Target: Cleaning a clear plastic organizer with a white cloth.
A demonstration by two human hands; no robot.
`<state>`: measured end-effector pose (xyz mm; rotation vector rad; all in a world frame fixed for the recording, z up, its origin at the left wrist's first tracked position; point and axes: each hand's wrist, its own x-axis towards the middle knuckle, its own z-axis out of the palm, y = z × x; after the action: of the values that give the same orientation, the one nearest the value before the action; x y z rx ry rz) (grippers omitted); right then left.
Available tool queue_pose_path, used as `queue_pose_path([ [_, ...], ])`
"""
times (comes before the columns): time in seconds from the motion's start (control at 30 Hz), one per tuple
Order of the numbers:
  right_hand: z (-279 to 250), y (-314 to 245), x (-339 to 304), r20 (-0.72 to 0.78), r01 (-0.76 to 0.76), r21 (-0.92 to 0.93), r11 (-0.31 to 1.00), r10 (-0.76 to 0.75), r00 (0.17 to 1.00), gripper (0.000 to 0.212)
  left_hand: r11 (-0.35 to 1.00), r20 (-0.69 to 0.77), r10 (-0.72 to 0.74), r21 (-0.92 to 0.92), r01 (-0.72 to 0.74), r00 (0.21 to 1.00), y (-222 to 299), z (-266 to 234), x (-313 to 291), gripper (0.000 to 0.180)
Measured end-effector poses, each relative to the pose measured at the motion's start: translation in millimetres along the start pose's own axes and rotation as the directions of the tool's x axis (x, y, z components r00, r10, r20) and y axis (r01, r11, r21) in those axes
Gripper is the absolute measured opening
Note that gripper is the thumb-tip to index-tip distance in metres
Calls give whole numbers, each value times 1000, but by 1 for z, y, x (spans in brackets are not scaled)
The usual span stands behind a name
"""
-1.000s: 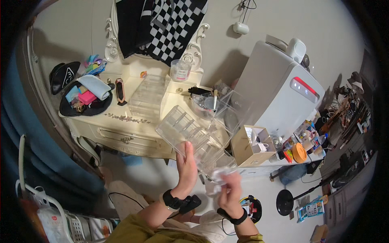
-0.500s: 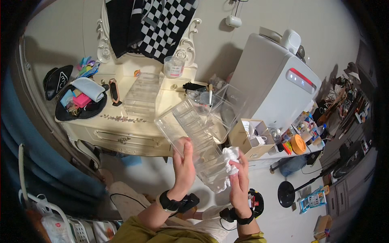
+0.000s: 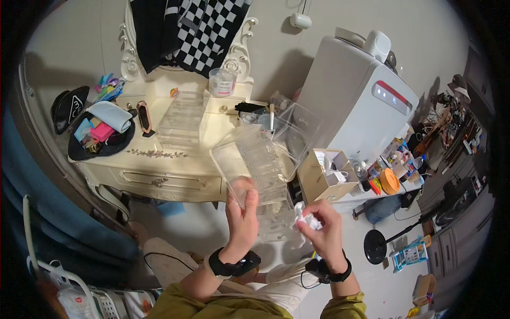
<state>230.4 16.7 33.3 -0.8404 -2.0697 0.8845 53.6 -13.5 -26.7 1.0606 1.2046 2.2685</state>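
A clear plastic organizer (image 3: 260, 165) with several compartments is held up in front of the dressing table. My left hand (image 3: 242, 215) grips its left side, thumb against the near face and the other fingers partly behind the plastic. In my right hand (image 3: 322, 226) a crumpled white tissue (image 3: 306, 219) is pinched, close beside the organizer's lower right edge. Whether the tissue touches the plastic I cannot tell. Another clear plastic organizer (image 3: 180, 125) stands on the dressing table (image 3: 143, 173).
On the table's left lies a black bag (image 3: 77, 139) with small items. A clear tub (image 3: 222, 82) stands at the back. To the right are a beige box (image 3: 324, 178) holding white things, a white appliance (image 3: 356, 98) and an orange round container (image 3: 389, 182).
The organizer has turned more upright. My right hand has moved slightly right and turned, drawing the tissue, now more bunched, toward the organizer's edge. My left hand keeps its grip.
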Motion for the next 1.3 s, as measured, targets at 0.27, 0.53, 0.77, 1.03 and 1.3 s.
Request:
queue_pose_path([
  [0.27, -24, -6, 3, 388, 13, -30, 999, 0, 922, 24, 985, 10, -159, -60, 159, 987, 0, -7, 11, 26],
  [0.53, 5, -14, -13, -3, 2, -30, 1000, -2, 1000, 17, 996, 21, -91, 9, 90, 996, 10, -5, 11, 28],
  [0.77, -11, 1, -13, 189, 258, -153, 954, -228, 955, 19, 934, 99, -345, -56, 352, 933, 8, -18, 12, 39],
  [1.03, -19, 3, 13, 613, 173, -136, 975, -54, 788, 44, 931, 17, -363, -31, 364, 931, 17, -12, 13, 36],
  [1.3, -5, 9, 16, 601, 294, -169, 941, -138, 787, 48, 989, -45, -114, 90, 118, 992, 2, 1, 5, 31],
])
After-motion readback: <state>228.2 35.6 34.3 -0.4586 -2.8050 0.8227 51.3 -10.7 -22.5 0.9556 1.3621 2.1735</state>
